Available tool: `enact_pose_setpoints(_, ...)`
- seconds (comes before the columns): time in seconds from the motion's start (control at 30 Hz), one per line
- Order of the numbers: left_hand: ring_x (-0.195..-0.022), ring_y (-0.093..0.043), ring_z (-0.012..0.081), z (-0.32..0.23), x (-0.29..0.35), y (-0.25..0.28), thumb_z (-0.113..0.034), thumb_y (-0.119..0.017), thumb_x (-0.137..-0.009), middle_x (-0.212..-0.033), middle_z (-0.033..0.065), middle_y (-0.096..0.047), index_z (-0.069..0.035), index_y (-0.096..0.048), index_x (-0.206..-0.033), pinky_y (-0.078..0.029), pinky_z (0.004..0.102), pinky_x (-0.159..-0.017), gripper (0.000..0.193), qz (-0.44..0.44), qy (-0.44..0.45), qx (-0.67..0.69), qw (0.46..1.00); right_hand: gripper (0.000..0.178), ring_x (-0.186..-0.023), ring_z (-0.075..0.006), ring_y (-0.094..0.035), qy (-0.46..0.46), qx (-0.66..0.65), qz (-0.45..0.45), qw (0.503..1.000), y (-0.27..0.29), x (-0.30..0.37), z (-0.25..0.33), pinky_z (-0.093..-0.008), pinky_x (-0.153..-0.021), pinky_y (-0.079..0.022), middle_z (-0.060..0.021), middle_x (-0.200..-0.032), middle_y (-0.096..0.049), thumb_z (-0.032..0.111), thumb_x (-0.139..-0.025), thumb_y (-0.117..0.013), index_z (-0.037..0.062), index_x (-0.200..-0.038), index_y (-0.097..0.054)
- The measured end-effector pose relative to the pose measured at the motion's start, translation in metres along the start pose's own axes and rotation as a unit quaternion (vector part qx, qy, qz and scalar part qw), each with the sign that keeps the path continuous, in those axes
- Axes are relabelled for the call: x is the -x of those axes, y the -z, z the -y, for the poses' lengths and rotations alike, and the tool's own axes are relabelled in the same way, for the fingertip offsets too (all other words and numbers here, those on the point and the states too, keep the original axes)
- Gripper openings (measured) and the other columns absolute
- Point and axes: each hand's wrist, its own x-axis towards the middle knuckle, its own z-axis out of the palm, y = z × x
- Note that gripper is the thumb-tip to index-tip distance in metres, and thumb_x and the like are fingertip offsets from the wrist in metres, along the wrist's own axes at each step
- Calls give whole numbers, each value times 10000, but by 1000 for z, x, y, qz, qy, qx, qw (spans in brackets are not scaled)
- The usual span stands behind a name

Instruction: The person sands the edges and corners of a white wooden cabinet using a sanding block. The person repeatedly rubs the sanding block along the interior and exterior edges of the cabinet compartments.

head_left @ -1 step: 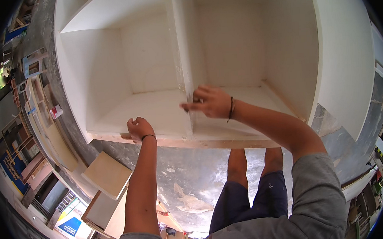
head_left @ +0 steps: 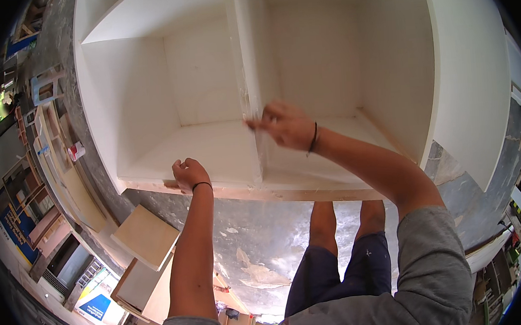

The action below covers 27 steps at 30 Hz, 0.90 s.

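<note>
A white cabinet [head_left: 436, 78] with open compartments stands in front of me, split by an upright divider [head_left: 245, 97]. My right hand [head_left: 288, 127], blurred by motion, has its fingers drawn together at the divider's front edge. Whatever they pinch is too small and smeared to make out. On the left, my left hand [head_left: 191, 175] is curled closed at the cabinet's lower front edge [head_left: 287, 195]. A small brown piece [head_left: 170, 184] shows beside its fingers; I cannot tell whether the hand grips it.
Wooden boards and a box-like panel [head_left: 147, 237] lie at the lower left. Further left are long planks [head_left: 62, 170] with a red-and-white can [head_left: 76, 152] on them. My legs [head_left: 322, 227] stand on the grey, stained floor [head_left: 248, 242] close to the cabinet.
My right hand has slid up along the divider's front edge, away from the cabinet's lower edge. My left hand has stayed where it was.
</note>
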Motion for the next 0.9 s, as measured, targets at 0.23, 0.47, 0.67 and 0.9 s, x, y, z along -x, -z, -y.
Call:
enact_pose_setpoints(0.23, -1042, -569, 218, -4, 6, 2, -262, -477, -832, -1047, 22, -658, -153, -560, -1170, -310, 466, -986, 365, 12, 8, -17, 1000, 583, -774, -186, -525, -82, -16, 58, 995, -24, 28, 19, -311, -666, -468, -20, -806, -490, -4, -704, -608, 263, -1218, -551)
enact_pose_setpoints(0.47, -1048, -572, 231, 48, -35, -42, -236, -430, -838, -1101, -1, -645, -131, -571, -1153, -315, 464, -988, 361, -7, -1, 107, 994, 580, -743, -200, -517, -47, 13, -49, 998, 0, -34, -19, -304, -621, -467, -29, -787, -482, 4, -682, -609, 257, -1201, -562)
enact_pose_setpoints(0.67, -1039, -576, 230, -6, 13, 5, -237, -428, -834, -1099, -2, -643, -127, -567, -1160, -321, 461, -981, 371, 3, 7, -3, 1000, 569, -736, -190, -514, 9, -1, 27, 1000, -15, 19, 20, -310, -647, -465, -26, -812, -488, 19, -703, -608, 247, -1220, -543)
enact_pose_setpoints(0.9, -1187, -471, 262, 5, -2, 1, -243, -436, -835, -1073, 16, -644, -124, -558, -1176, -282, 501, -1014, 381, 27, 3, 48, 998, 484, -697, -219, -517, -5, 60, -98, 993, 16, -64, -43, -337, -626, -452, -49, -752, -467, 6, -756, -578, 191, -1203, -562)
